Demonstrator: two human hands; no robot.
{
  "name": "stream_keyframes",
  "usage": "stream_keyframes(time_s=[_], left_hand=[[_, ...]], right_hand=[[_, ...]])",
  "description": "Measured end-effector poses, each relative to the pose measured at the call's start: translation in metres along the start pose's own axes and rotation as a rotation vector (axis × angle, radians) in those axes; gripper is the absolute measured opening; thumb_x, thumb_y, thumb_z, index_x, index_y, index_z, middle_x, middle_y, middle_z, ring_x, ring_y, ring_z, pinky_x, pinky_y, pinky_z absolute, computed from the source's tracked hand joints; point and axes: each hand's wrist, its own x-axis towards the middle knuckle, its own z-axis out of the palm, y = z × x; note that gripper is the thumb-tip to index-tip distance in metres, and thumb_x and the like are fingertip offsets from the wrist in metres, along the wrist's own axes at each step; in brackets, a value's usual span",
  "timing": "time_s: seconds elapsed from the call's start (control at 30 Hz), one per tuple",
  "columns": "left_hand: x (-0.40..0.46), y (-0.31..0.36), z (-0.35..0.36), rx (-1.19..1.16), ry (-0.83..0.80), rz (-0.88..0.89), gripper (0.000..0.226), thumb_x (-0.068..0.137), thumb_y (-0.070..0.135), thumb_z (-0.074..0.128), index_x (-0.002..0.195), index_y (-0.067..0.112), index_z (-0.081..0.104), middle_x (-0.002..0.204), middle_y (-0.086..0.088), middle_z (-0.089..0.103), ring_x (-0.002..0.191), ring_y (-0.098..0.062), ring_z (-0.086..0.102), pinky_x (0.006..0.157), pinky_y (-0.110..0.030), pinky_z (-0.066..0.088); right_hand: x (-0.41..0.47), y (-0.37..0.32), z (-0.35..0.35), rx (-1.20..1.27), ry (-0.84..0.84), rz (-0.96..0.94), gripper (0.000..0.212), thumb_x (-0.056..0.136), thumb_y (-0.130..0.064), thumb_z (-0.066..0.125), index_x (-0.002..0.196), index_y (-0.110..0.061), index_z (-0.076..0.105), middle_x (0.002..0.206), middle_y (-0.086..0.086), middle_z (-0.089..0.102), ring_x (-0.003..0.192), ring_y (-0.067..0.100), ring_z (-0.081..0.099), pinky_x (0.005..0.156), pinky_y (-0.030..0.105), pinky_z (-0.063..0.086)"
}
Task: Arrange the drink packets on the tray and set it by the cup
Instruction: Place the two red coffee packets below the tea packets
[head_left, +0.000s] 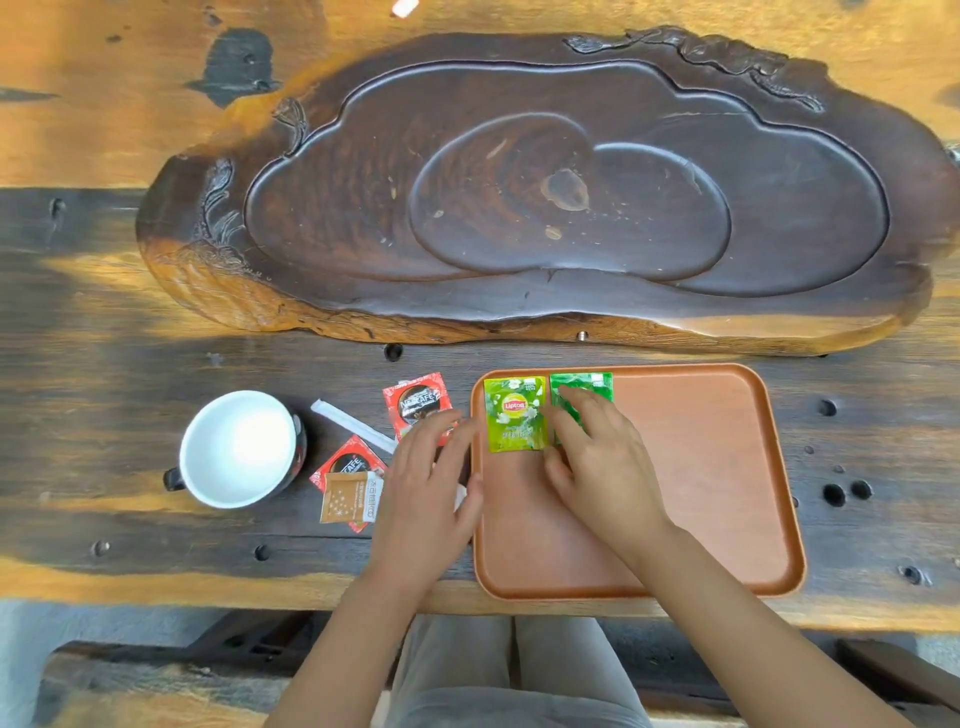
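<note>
At the far left stood the white-lined ceramic cup with a dark outside (240, 448), its handle toward the person. Just right of it lay a slim white stick sachet (353, 426), a red square coffee packet (418, 405) farther back, and a second red coffee packet (347, 466) partly covered by a tan paper sachet (350, 496); all four rested on the dark plank table (104, 322), not yet on the tray.

The left hand (428, 486) hovered over the tray's left edge, fingers spread and loose, gripping nothing that could be seen; something white showed under its palm, too hidden to name.

On the flat orange-brown wooden tray (717, 467), a yellow-green tea packet (515, 414) sat in the back left corner, touching a darker green tea packet (584, 397) beside it. The right hand (597, 452) pressed flat on the darker packet, fingers extended, squaring it up rather than pinching it.

The risk seemed to be nudging: sliding one packet could push its neighbour out of line or overlap it. The left hand reaching back could also brush the nearest red packet, and the tray overhung the table's near edge slightly, so a downward press there might tip it.
</note>
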Motion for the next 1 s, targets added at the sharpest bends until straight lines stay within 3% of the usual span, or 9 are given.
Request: stream_keyframes(time_s=[0.13, 0.27, 0.37, 0.53, 0.6, 0.83, 1.0], left_hand=[[-0.028, -0.047, -0.033, 0.119, 0.012, -0.127, 0.036, 0.083, 0.024, 0.044, 0.114, 0.011, 0.056, 0.122, -0.01, 0.054, 0.113, -0.02, 0.045, 0.1, -0.032, 0.036], [-0.034, -0.063, -0.041, 0.162, 0.005, -0.29, 0.034, 0.088, 0.014, 0.054, 0.121, 0.004, 0.054, 0.132, -0.013, 0.051, 0.122, -0.025, 0.046, 0.102, -0.029, 0.031], [-0.022, -0.058, -0.03, 0.21, -0.033, -0.345, 0.037, 0.089, 0.011, 0.053, 0.125, 0.002, 0.051, 0.132, -0.016, 0.053, 0.123, -0.028, 0.048, 0.102, -0.032, 0.036], [-0.011, -0.054, -0.016, 0.277, -0.084, -0.441, 0.047, 0.08, 0.004, 0.063, 0.124, 0.001, 0.049, 0.115, -0.019, 0.061, 0.105, -0.033, 0.058, 0.085, -0.043, 0.05], [-0.01, -0.054, -0.015, 0.3, -0.078, -0.458, 0.049, 0.075, 0.002, 0.066, 0.122, 0.0, 0.051, 0.109, -0.02, 0.062, 0.099, -0.035, 0.058, 0.079, -0.045, 0.052], [-0.007, -0.051, -0.017, 0.278, -0.136, -0.476, 0.052, 0.082, -0.003, 0.05, 0.133, 0.003, 0.041, 0.11, -0.02, 0.054, 0.102, -0.034, 0.048, 0.079, -0.045, 0.046], [-0.016, -0.05, -0.023, 0.268, -0.088, -0.422, 0.059, 0.072, -0.003, 0.065, 0.128, -0.004, 0.045, 0.12, -0.022, 0.056, 0.11, -0.036, 0.053, 0.085, -0.044, 0.05]], right_hand=[[0.022, -0.032, 0.011, 0.002, -0.032, -0.128, 0.036, 0.065, -0.008, 0.072, 0.101, -0.007, 0.065, 0.114, 0.017, 0.064, 0.106, 0.035, 0.059, 0.085, 0.044, 0.051], [0.051, -0.059, 0.028, 0.013, -0.084, -0.242, 0.034, 0.066, -0.009, 0.075, 0.098, -0.007, 0.065, 0.111, 0.015, 0.066, 0.101, 0.032, 0.061, 0.08, 0.041, 0.052], [0.068, -0.07, 0.037, -0.015, -0.164, -0.3, 0.04, 0.062, -0.008, 0.076, 0.099, -0.006, 0.065, 0.11, 0.017, 0.065, 0.103, 0.033, 0.061, 0.079, 0.043, 0.052], [0.078, -0.075, 0.039, -0.068, -0.283, -0.308, 0.049, 0.079, -0.018, 0.067, 0.125, -0.009, 0.051, 0.14, 0.016, 0.045, 0.132, 0.03, 0.037, 0.103, 0.046, 0.035], [0.079, -0.076, 0.039, -0.095, -0.304, -0.315, 0.051, 0.08, -0.02, 0.065, 0.128, -0.01, 0.047, 0.143, 0.015, 0.042, 0.134, 0.028, 0.033, 0.105, 0.044, 0.031], [0.08, -0.079, 0.042, -0.077, -0.255, -0.277, 0.049, 0.076, -0.018, 0.068, 0.12, -0.01, 0.05, 0.126, 0.013, 0.051, 0.119, 0.031, 0.043, 0.096, 0.043, 0.036], [0.075, -0.077, 0.047, -0.043, -0.211, -0.267, 0.047, 0.067, -0.015, 0.076, 0.109, -0.006, 0.057, 0.115, 0.016, 0.057, 0.108, 0.035, 0.052, 0.089, 0.044, 0.043]])
